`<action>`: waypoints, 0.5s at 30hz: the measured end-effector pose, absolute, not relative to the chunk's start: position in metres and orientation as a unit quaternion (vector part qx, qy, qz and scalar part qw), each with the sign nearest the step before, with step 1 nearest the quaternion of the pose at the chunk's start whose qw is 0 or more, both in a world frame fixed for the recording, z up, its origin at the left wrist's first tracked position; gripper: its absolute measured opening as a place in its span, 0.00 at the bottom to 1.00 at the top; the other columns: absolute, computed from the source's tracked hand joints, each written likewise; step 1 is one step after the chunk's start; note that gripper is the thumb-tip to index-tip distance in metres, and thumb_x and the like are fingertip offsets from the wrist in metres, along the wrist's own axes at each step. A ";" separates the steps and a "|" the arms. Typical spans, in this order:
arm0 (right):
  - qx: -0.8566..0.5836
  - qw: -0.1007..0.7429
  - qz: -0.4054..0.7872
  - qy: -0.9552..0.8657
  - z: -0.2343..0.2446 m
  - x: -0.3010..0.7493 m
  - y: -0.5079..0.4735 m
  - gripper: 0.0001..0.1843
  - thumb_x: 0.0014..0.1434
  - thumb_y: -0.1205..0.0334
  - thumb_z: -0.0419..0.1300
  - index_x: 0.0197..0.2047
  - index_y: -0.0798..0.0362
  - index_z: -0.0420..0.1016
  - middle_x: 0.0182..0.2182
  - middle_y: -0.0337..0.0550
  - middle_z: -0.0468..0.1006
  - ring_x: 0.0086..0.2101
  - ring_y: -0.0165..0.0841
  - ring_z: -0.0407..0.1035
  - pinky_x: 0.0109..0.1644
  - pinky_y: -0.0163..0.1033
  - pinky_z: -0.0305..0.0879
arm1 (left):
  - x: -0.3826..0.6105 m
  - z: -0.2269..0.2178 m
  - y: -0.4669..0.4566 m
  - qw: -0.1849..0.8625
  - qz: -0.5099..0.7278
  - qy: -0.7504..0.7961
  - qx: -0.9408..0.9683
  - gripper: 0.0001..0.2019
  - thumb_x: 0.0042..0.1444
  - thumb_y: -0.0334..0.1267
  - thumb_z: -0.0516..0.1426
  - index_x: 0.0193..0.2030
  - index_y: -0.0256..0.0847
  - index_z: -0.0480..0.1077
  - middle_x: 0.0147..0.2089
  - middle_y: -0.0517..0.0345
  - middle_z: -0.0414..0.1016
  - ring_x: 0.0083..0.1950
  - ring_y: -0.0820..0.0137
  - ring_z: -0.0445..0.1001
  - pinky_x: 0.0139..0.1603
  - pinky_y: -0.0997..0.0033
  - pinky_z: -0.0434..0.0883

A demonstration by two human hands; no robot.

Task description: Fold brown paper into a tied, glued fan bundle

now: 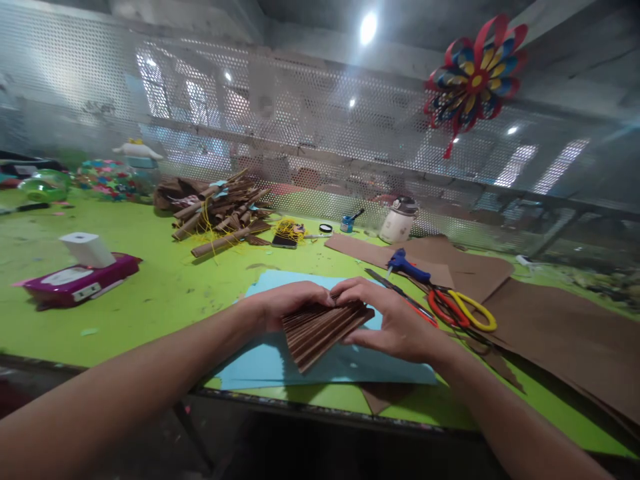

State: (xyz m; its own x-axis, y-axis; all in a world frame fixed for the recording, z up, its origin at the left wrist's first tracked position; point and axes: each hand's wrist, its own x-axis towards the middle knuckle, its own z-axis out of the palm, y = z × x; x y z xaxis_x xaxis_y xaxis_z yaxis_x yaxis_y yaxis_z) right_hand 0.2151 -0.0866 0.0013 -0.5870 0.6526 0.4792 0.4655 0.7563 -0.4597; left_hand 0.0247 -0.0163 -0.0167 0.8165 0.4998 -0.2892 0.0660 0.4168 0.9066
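A brown pleated paper stack (pixel 323 332), folded like an accordion, is held over a light blue sheet (pixel 280 363) on the green table. My left hand (pixel 287 303) pinches its left end with curled fingers. My right hand (pixel 393 319) grips the right end, fingers pressed along the top edge. Both hands squeeze the folds together.
Red and yellow scissors (pixel 463 310), a blue glue gun (pixel 406 265) and brown paper sheets (pixel 550 327) lie to the right. A pile of rolled brown paper sticks (pixel 220 213), a phone (pixel 285 241), a glue jar (pixel 399 221) and a magenta box (pixel 80 280) sit behind and left. A paper pinwheel (pixel 474 77) hangs above.
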 end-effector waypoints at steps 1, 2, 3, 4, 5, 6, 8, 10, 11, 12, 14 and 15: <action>-0.320 0.326 0.154 -0.876 0.002 0.216 -0.087 0.16 0.51 0.64 0.64 0.44 0.51 0.68 0.48 0.47 0.71 0.48 0.36 0.66 0.51 0.43 0.64 | 0.025 -0.017 -0.016 0.796 0.133 0.268 0.526 0.08 0.43 0.34 0.57 0.30 0.32 0.74 0.29 0.53 0.78 0.28 0.68 0.73 0.31 0.72 0.67; -0.322 0.327 0.162 -0.874 0.003 0.216 -0.087 0.14 0.51 0.65 0.64 0.42 0.51 0.68 0.48 0.47 0.71 0.48 0.35 0.66 0.51 0.43 0.63 | 0.025 -0.016 -0.016 0.793 0.132 0.269 0.530 0.08 0.43 0.34 0.57 0.30 0.32 0.74 0.29 0.53 0.78 0.28 0.68 0.73 0.31 0.72 0.67; -0.325 0.327 0.169 -0.871 0.004 0.217 -0.087 0.14 0.51 0.66 0.63 0.42 0.51 0.68 0.49 0.47 0.70 0.48 0.35 0.66 0.52 0.43 0.63 | 0.025 -0.016 -0.016 0.790 0.132 0.271 0.533 0.09 0.44 0.34 0.57 0.31 0.32 0.74 0.29 0.53 0.78 0.28 0.68 0.73 0.31 0.72 0.67; -0.327 0.327 0.176 -0.869 0.005 0.218 -0.087 0.14 0.51 0.66 0.64 0.42 0.51 0.68 0.49 0.47 0.70 0.49 0.35 0.66 0.52 0.43 0.62 | 0.025 -0.016 -0.016 0.788 0.133 0.273 0.535 0.09 0.44 0.34 0.56 0.31 0.32 0.74 0.29 0.53 0.78 0.28 0.68 0.73 0.31 0.72 0.67; -0.329 0.325 0.182 -0.868 0.005 0.219 -0.087 0.15 0.51 0.65 0.64 0.43 0.51 0.68 0.50 0.47 0.70 0.49 0.35 0.65 0.52 0.43 0.62 | 0.024 -0.015 -0.016 0.787 0.135 0.274 0.537 0.09 0.45 0.34 0.56 0.31 0.32 0.74 0.29 0.53 0.78 0.28 0.68 0.73 0.31 0.72 0.67; -0.331 0.322 0.188 -0.867 0.006 0.220 -0.087 0.16 0.51 0.65 0.64 0.44 0.50 0.68 0.51 0.48 0.69 0.50 0.36 0.65 0.52 0.44 0.62 | 0.024 -0.014 -0.016 0.786 0.137 0.274 0.537 0.09 0.45 0.34 0.56 0.31 0.32 0.75 0.30 0.52 0.78 0.29 0.68 0.73 0.31 0.71 0.67; -0.337 0.314 0.199 -0.865 0.006 0.222 -0.088 0.19 0.50 0.62 0.65 0.45 0.50 0.68 0.53 0.49 0.67 0.51 0.38 0.64 0.51 0.45 0.63 | 0.023 -0.013 -0.017 0.784 0.144 0.275 0.537 0.09 0.45 0.34 0.57 0.31 0.32 0.74 0.30 0.52 0.78 0.29 0.68 0.73 0.31 0.71 0.67; -0.343 0.312 0.202 -0.863 0.006 0.223 -0.088 0.19 0.49 0.61 0.66 0.44 0.50 0.68 0.55 0.50 0.66 0.51 0.39 0.64 0.50 0.45 0.64 | 0.022 -0.012 -0.016 0.779 0.154 0.283 0.538 0.08 0.45 0.34 0.57 0.31 0.31 0.74 0.29 0.52 0.78 0.28 0.68 0.73 0.31 0.72 0.67; -0.345 0.313 0.198 -0.862 0.006 0.223 -0.088 0.18 0.49 0.61 0.66 0.44 0.50 0.68 0.55 0.50 0.65 0.52 0.39 0.64 0.50 0.44 0.65 | 0.021 -0.013 -0.015 0.777 0.159 0.288 0.537 0.08 0.45 0.34 0.57 0.30 0.31 0.74 0.29 0.52 0.77 0.28 0.68 0.73 0.30 0.72 0.66; -0.344 0.319 0.186 -0.863 0.006 0.223 -0.088 0.17 0.50 0.62 0.65 0.43 0.50 0.68 0.56 0.51 0.65 0.52 0.39 0.63 0.50 0.44 0.65 | 0.021 -0.013 -0.014 0.775 0.166 0.293 0.535 0.08 0.44 0.34 0.57 0.30 0.31 0.74 0.29 0.52 0.77 0.28 0.68 0.73 0.29 0.72 0.66; -0.337 0.331 0.139 -0.870 0.004 0.221 -0.089 0.16 0.52 0.66 0.62 0.46 0.50 0.68 0.56 0.51 0.64 0.54 0.39 0.62 0.52 0.46 0.64 | 0.020 -0.015 -0.012 0.774 0.179 0.301 0.527 0.08 0.44 0.35 0.58 0.29 0.32 0.73 0.28 0.53 0.77 0.27 0.68 0.72 0.29 0.72 0.66; -0.332 0.328 0.108 -0.878 0.003 0.220 -0.089 0.19 0.54 0.68 0.59 0.49 0.49 0.67 0.57 0.51 0.63 0.55 0.39 0.61 0.54 0.47 0.63 | 0.020 -0.017 -0.011 0.778 0.185 0.302 0.520 0.08 0.44 0.36 0.58 0.28 0.33 0.72 0.27 0.54 0.76 0.27 0.68 0.72 0.29 0.72 0.66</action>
State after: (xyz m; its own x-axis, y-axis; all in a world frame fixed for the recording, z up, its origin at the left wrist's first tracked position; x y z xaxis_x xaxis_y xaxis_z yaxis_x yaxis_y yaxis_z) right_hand 0.2200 -0.0892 0.0030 -0.5643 0.6538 0.5040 0.5122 0.7561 -0.4074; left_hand 0.0203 -0.0114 -0.0165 0.7495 0.6010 -0.2776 0.0263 0.3919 0.9196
